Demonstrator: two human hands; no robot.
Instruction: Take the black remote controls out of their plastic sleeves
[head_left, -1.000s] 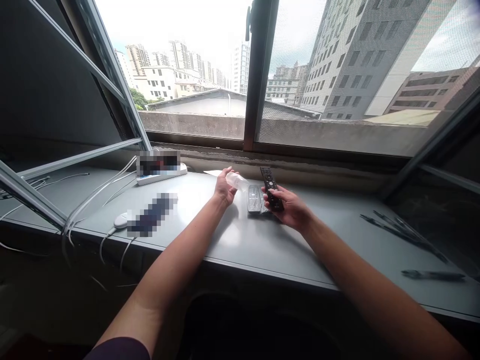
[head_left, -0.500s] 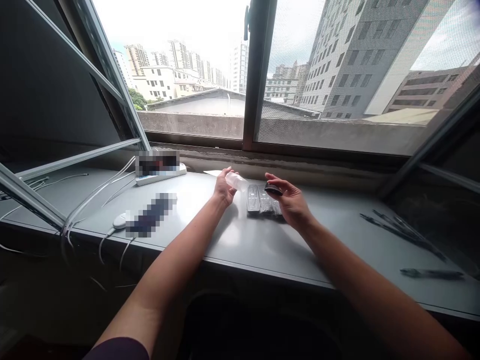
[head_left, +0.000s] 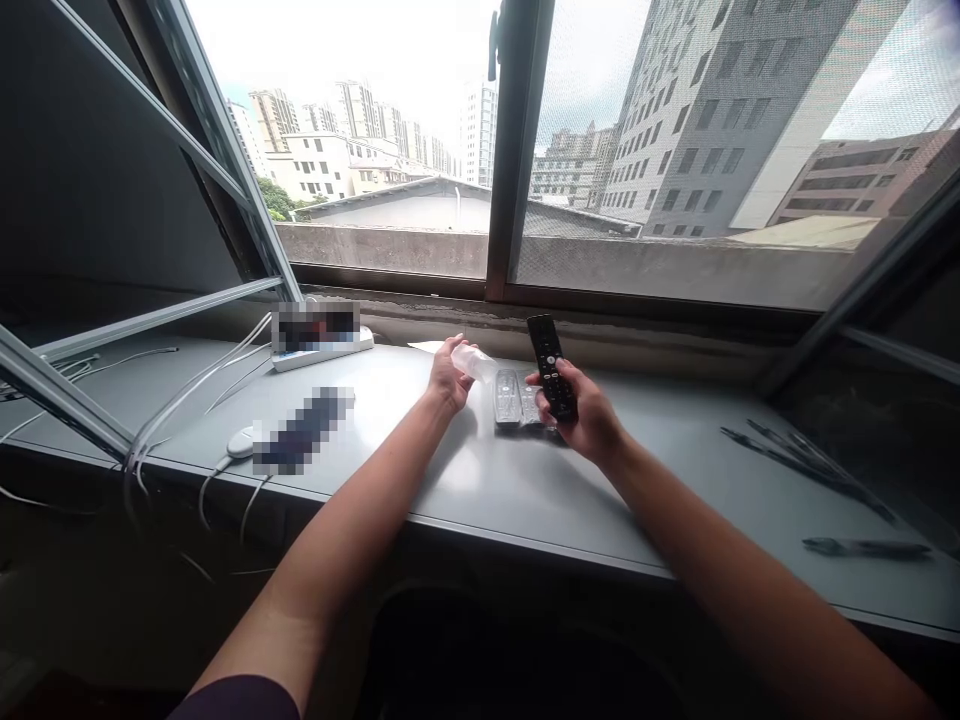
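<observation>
Nearest me, the front edge of the table [head_left: 480, 488] runs across below my forearms; toward its right front corner lies a dark pen-like thing [head_left: 866, 549], with a bundle of thin dark sticks [head_left: 810, 465] behind it, and by the front edge on the left is a round white cable end [head_left: 241, 442], beside a patch too blurred to read. Farther in, over the middle of the table, my right hand [head_left: 592, 415] has a firm grip on a black remote [head_left: 547, 345], fingers wrapped beneath, thumb pressed on its button face, its top tilted up toward the far edge. Just left of it, my left hand [head_left: 450, 378] pinches a thin clear bag [head_left: 472, 360], fingers curled with little gap. Between the two hands, wrapped remotes [head_left: 508, 398] lie side by side on the table, partly hidden by my right hand. I judge the step in hand to be holding the bare remote up, face toward me, apart from the bag; any next move calls for keeping that hold steady, clear of the wrapped ones, and not crumpling the bag. Beyond, a power strip [head_left: 326, 352] sits near the far edge on the left, and the window [head_left: 375, 200] rises behind.
</observation>
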